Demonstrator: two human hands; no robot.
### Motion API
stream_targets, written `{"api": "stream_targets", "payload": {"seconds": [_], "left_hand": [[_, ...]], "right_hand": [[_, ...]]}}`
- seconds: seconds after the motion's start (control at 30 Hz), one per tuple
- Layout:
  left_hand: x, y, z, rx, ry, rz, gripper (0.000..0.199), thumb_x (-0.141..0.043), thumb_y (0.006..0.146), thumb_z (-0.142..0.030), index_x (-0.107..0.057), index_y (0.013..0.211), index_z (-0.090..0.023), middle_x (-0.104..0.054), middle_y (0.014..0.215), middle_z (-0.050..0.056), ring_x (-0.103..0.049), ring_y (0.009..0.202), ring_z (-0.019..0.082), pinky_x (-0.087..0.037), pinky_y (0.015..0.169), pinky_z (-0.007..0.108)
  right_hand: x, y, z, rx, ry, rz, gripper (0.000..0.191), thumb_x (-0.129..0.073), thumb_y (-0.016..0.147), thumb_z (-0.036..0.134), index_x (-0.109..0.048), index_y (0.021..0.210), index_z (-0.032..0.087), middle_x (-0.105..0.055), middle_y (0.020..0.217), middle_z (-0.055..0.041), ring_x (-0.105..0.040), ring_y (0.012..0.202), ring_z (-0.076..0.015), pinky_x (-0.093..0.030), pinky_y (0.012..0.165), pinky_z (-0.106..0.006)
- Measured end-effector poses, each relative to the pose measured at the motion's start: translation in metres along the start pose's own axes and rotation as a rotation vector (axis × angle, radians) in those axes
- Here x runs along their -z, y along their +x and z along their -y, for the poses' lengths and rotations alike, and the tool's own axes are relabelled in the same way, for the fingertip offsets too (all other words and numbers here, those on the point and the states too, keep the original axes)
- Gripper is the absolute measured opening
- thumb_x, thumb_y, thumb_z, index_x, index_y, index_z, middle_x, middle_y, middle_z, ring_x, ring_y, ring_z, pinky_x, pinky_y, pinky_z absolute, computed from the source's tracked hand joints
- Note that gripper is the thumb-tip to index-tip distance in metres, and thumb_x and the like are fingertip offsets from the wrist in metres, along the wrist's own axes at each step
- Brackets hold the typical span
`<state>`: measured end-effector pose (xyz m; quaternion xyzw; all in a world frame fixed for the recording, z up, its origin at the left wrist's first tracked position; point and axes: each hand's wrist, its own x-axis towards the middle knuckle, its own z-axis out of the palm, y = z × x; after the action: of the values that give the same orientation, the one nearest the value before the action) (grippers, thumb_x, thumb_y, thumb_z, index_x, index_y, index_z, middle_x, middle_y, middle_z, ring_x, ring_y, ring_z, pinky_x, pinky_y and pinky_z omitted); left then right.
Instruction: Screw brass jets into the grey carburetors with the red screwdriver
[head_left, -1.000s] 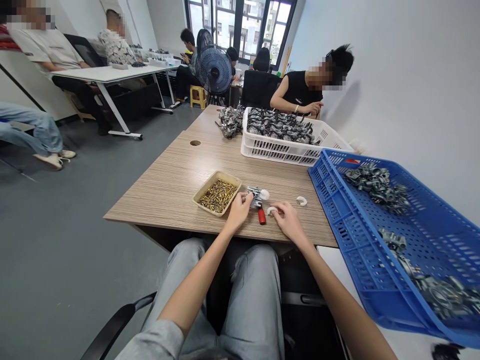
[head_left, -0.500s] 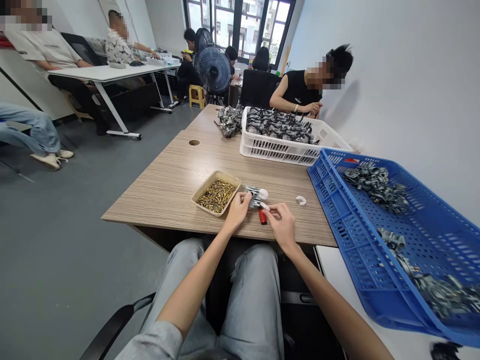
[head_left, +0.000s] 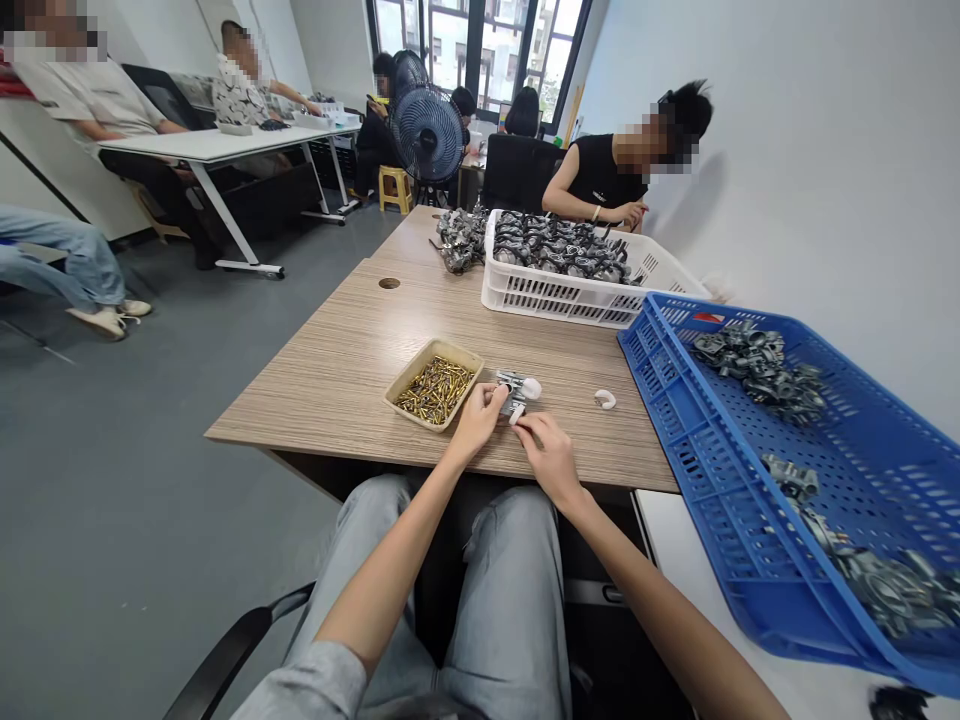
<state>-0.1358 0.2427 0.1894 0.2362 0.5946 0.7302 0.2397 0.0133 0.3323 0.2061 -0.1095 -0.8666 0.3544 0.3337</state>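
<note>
Pinches a small white piece (head_left: 517,413) in the right hand (head_left: 552,452), at the near end of a metal part (head_left: 513,379) gripped in the left hand (head_left: 477,418), over the bench (head_left: 337,345). Seems to be fitting the two; calls for steady alignment.

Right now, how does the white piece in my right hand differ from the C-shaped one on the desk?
The held white piece is pinched by the right hand, while the loose white piece lies untouched on the desk. The held white piece touches or nearly touches the metal part; the loose white piece lies apart. Both are small and white.
</note>
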Motion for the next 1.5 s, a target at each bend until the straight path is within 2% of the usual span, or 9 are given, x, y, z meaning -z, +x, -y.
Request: {"api": "stream_targets", "payload": {"seconds": [0.2, 0.3, 0.4, 0.57, 0.8, 1.03, 1.33, 1.5], "left_hand": [[0.0004, -0.0005, 0.0001, 0.0, -0.002, 0.012, 0.057, -0.067, 0.091, -0.068, -0.062, 0.111, -0.015, -0.072, 0.11, 0.011, -0.071, 0.1, 0.022, -0.058, 0.086, 0.032], [0.0004, -0.0009, -0.0002, 0.009, -0.015, 0.028, 0.058, -0.068, 0.091, -0.068, -0.061, 0.113, -0.015, -0.073, 0.109, 0.011, -0.071, 0.1, 0.022, -0.058, 0.086, 0.033], [0.0, -0.0014, -0.0019, 0.02, -0.026, 0.033, 0.058, -0.069, 0.09, -0.068, -0.061, 0.114, -0.015, -0.074, 0.111, 0.011, -0.072, 0.102, 0.022, -0.057, 0.088, 0.033], [-0.0008, -0.0014, -0.004, 0.032, -0.035, 0.026, 0.061, -0.072, 0.087, -0.07, -0.06, 0.112, -0.016, -0.072, 0.112, 0.011, -0.071, 0.1, 0.022, -0.058, 0.087, 0.033], [0.0, -0.001, -0.0021, 0.044, -0.083, 0.043, 0.062, -0.071, 0.085, -0.073, -0.061, 0.11, -0.017, -0.072, 0.112, 0.012, -0.069, 0.105, 0.023, -0.059, 0.084, 0.033], [-0.0005, -0.0005, -0.006, 0.072, -0.112, 0.042, 0.062, -0.072, 0.083, -0.074, -0.061, 0.105, -0.017, -0.071, 0.11, 0.011, -0.069, 0.107, 0.024, -0.061, 0.087, 0.036], [-0.001, 0.0002, -0.005, 0.066, -0.115, 0.034, 0.063, -0.072, 0.082, -0.076, -0.061, 0.104, -0.018, -0.07, 0.104, 0.009, -0.07, 0.101, 0.022, -0.061, 0.086, 0.036], [-0.0006, -0.0006, -0.0062, 0.061, -0.117, 0.03, 0.061, -0.074, 0.083, -0.073, -0.06, 0.104, -0.017, -0.072, 0.106, 0.009, -0.071, 0.102, 0.022, -0.061, 0.084, 0.034]], "right_hand": [[-0.0019, 0.0009, 0.0044, 0.027, -0.026, -0.023, 0.013, -0.064, 0.101, 0.033, -0.073, 0.108, 0.026, -0.07, 0.121, -0.0094, -0.068, 0.115, -0.026, -0.053, 0.105, -0.04], [-0.0028, 0.001, 0.0026, -0.002, -0.02, -0.043, 0.012, -0.065, 0.1, 0.034, -0.071, 0.105, 0.025, -0.073, 0.113, -0.008, -0.07, 0.105, -0.025, -0.056, 0.099, -0.039], [-0.0047, 0.0004, -0.0005, -0.045, -0.01, -0.07, 0.018, -0.067, 0.099, 0.037, -0.068, 0.113, 0.025, -0.075, 0.109, -0.007, -0.072, 0.094, -0.0236, -0.059, 0.091, -0.038], [-0.0054, 0.0011, -0.0022, -0.035, 0.013, -0.077, 0.032, -0.067, 0.099, 0.034, -0.064, 0.129, 0.025, -0.075, 0.115, -0.0079, -0.073, 0.1, -0.024, -0.059, 0.093, -0.039], [-0.004, -0.001, -0.0038, 0.023, -0.058, -0.048, 0.031, -0.057, 0.103, 0.029, -0.065, 0.133, 0.026, -0.072, 0.124, -0.01, -0.07, 0.11, -0.0256, -0.056, 0.102, -0.042], [-0.0048, -0.0011, -0.0037, -0.025, -0.021, -0.112, 0.027, -0.064, 0.1, 0.033, -0.065, 0.126, 0.025, -0.073, 0.12, -0.0091, -0.07, 0.1, -0.0244, -0.058, 0.091, -0.039], [-0.0029, 0.0002, 0.0001, -0.013, 0.001, -0.083, 0.023, -0.064, 0.101, 0.035, -0.068, 0.121, 0.025, -0.074, 0.116, -0.0084, -0.07, 0.106, -0.0251, -0.057, 0.098, -0.041], [-0.0044, -0.0008, -0.0002, -0.013, 0.002, -0.095, 0.028, -0.061, 0.103, 0.034, -0.066, 0.129, 0.026, -0.073, 0.121, -0.0091, -0.071, 0.107, -0.0245, -0.058, 0.098, -0.04]]}}
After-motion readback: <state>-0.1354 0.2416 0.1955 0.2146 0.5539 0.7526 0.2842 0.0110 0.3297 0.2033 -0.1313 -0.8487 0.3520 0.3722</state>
